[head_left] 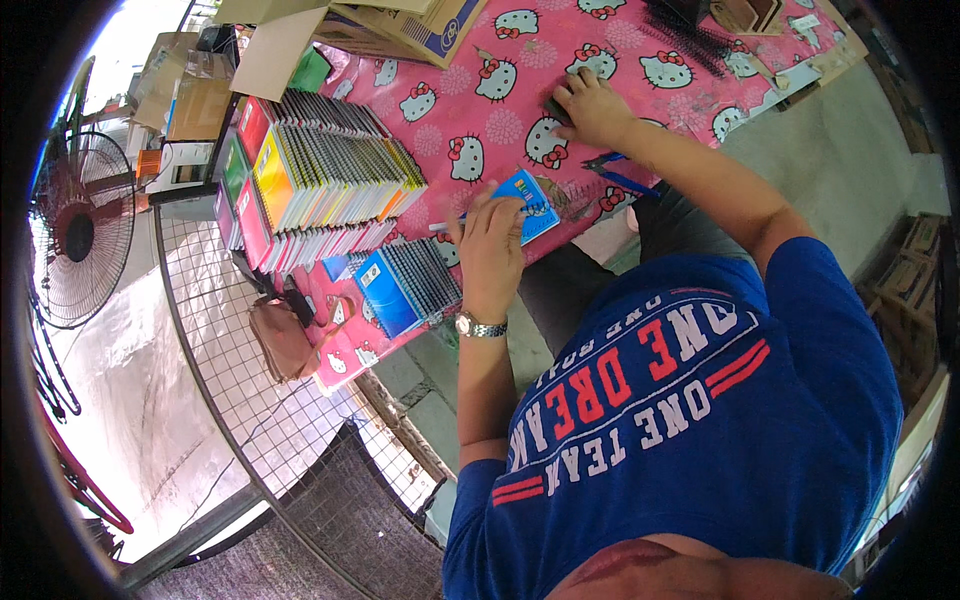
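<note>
My left hand (pixel 489 250) reaches over the left edge of a small blue spiral notebook (pixel 540 207), its fingers stretched out and lying on it. A thin white stick-like thing (pixel 439 227) pokes out beside those fingers; its kind is unclear. Farther right, my right hand (pixel 598 115) rests on the table with its fingers curled round a small dark object (pixel 556 109), mostly hidden by the fingers. Pliers with blue handles (pixel 628 178) lie just below my right wrist, close to the table's near edge.
Tall stacks of colourful spiral notebooks (pixel 325 170) stand at left, with a row of blue notebooks (pixel 395 285) nearer. Cardboard boxes (pixel 400 30) sit at the back. Black binding coils (pixel 685 35) lie far right on the pink patterned tablecloth (pixel 430 140). A fan (pixel 80 230) stands beyond a wire grid.
</note>
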A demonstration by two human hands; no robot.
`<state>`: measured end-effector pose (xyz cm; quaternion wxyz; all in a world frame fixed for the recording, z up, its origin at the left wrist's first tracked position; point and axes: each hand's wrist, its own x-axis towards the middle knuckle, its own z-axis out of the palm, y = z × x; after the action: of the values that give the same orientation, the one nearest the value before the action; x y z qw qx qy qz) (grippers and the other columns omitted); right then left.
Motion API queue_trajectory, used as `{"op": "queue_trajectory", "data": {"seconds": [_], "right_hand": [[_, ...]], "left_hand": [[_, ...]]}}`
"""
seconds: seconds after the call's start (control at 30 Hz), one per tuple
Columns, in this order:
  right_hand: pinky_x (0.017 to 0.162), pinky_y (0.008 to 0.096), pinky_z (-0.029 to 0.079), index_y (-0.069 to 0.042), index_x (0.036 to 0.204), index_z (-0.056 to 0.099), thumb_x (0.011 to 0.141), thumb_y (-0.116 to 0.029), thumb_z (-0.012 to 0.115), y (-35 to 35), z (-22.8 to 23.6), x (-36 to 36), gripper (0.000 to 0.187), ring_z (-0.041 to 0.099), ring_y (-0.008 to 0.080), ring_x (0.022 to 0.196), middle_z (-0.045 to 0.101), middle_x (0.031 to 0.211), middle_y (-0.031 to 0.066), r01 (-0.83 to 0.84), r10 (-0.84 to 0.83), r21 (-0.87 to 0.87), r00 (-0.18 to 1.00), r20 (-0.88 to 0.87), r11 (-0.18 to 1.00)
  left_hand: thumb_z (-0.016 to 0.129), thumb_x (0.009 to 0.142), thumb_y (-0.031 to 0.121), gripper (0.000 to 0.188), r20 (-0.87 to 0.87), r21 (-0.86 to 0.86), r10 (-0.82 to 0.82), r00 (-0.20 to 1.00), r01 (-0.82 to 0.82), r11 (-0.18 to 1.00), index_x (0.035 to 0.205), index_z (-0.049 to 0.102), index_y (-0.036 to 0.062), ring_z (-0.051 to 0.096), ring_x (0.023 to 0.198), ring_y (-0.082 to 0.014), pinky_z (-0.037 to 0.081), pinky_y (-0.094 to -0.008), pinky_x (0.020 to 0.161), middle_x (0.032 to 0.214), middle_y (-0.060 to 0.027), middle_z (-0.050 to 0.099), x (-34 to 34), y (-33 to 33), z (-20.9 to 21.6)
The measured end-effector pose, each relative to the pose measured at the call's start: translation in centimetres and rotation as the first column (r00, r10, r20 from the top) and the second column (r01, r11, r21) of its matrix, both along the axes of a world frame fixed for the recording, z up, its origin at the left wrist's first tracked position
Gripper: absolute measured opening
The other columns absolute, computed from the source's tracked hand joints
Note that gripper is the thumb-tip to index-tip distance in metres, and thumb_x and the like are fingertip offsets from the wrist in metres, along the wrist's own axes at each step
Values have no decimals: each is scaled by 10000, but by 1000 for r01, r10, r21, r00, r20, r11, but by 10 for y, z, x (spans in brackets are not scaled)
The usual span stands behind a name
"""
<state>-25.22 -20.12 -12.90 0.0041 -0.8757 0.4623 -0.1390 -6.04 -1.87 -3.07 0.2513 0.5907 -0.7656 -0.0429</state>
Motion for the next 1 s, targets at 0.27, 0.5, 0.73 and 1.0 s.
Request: {"op": "queue_trajectory", "data": {"seconds": [0.27, 0.5, 0.73, 1.0], "right_hand": [[1016, 395, 405, -99, 1205, 629, 767, -297, 746, 24, 87, 1, 496, 496, 269, 1222, 552, 1249, 154, -812, -37, 562, 564, 825, 158], [1033, 370, 380, -25, 1174, 660, 743, -239, 758, 23, 93, -9, 491, 492, 252, 1226, 540, 1303, 135, -869, -244, 401, 472, 847, -288], [1030, 360, 375, -15, 1172, 659, 735, -253, 751, 22, 100, 1, 506, 506, 255, 1213, 539, 1308, 132, -897, -201, 336, 400, 894, -289], [986, 356, 417, 3, 1174, 654, 728, -193, 739, 13, 103, 14, 494, 528, 227, 1189, 565, 1279, 130, -740, 282, 666, 661, 695, 95]], "left_hand": [[750, 769, 348, 336, 109, -5, 229, 967, -230, 973, 998, 641, 127, 487, 1111, -308, 296, -516, 985, 1078, -56, 586, 1, 10, -8], [810, 690, 295, 361, -15, -16, 129, 992, -129, 992, 956, 637, 121, 499, 1026, -298, 329, -485, 910, 1005, -69, 581, -6, 3, -5], [773, 738, 150, 304, -136, -37, 140, 981, -147, 988, 983, 622, 51, 518, 1018, -338, 407, -435, 882, 1030, -129, 573, 18, 6, -4], [739, 795, 115, 255, -186, 56, 239, 953, -233, 971, 994, 612, 19, 551, 1030, -351, 443, -435, 872, 1044, -158, 571, 23, 5, -3]]}}
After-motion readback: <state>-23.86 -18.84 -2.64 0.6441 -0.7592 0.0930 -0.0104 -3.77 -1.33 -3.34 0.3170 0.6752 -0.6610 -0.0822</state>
